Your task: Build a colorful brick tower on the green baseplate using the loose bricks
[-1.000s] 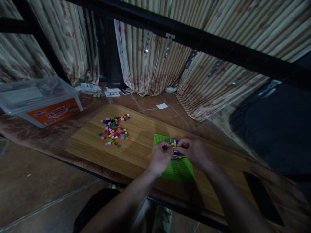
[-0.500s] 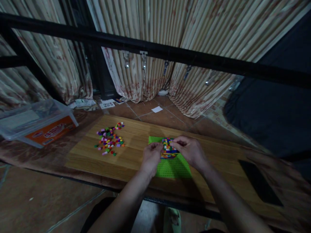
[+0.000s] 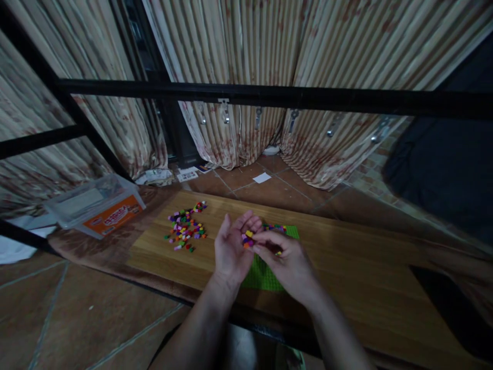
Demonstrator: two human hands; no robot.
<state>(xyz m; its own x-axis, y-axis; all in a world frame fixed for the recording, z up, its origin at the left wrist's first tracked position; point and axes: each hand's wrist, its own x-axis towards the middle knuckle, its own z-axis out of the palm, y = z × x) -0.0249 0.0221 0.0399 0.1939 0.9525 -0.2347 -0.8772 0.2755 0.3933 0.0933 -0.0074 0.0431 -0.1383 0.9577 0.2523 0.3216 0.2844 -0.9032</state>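
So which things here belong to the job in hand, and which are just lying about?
Seemingly part of the job:
small bricks in left hand
brick build
green baseplate
scattered bricks

Seemingly just lying about:
clear tub
dark flat object
white paper

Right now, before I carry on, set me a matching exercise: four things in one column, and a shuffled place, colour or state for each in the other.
1. Left hand
2. Baseplate
3. Plastic bin
4. Loose bricks

A. Bears an orange label
B. Scattered on the wooden board
C. Plain green
D. Palm up, with small bricks in it

Pairs: 1-D, 2-C, 3-A, 4-B
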